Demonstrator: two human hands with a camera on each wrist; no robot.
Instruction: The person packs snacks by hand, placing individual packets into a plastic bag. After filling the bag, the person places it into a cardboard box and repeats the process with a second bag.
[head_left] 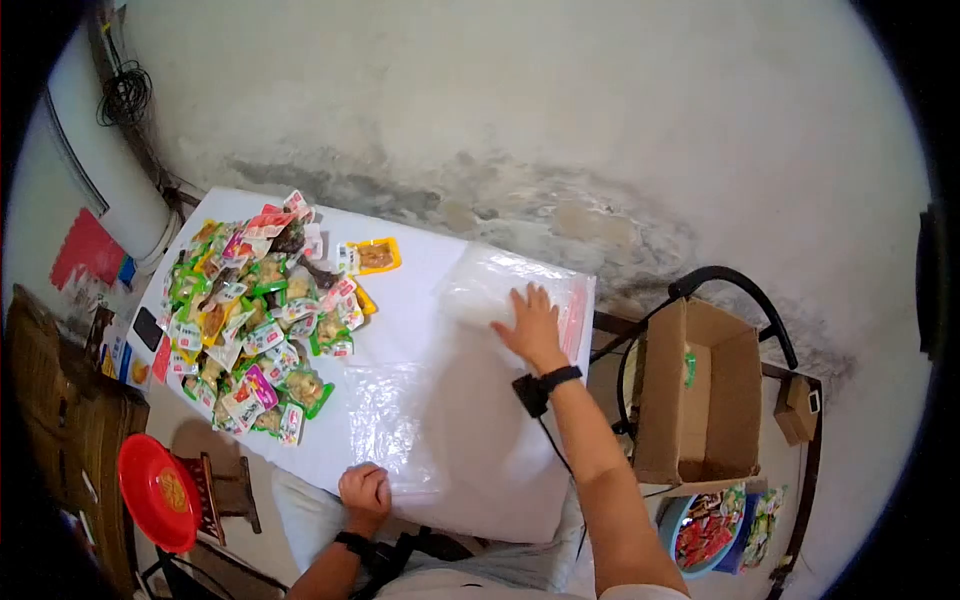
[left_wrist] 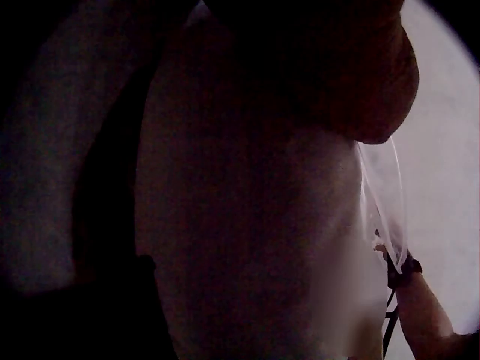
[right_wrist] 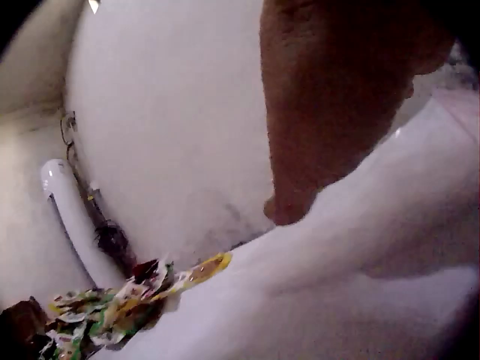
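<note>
The right hand [head_left: 534, 328] spreads wide on clear plastic [head_left: 480, 278], which could wrinkle if dragged; the left hand [head_left: 365, 489] curls, any hold unclear.

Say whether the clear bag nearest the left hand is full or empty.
Empty: the bag lies flat, with nothing showing inside.

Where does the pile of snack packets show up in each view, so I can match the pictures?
Head: left of centre; the pile of snack packets lies on the white table.
Left wrist: not visible; much of that picture is dark.
Right wrist: bottom left corner.
Landmark shared by head and right wrist: the coiled black cable.
</note>
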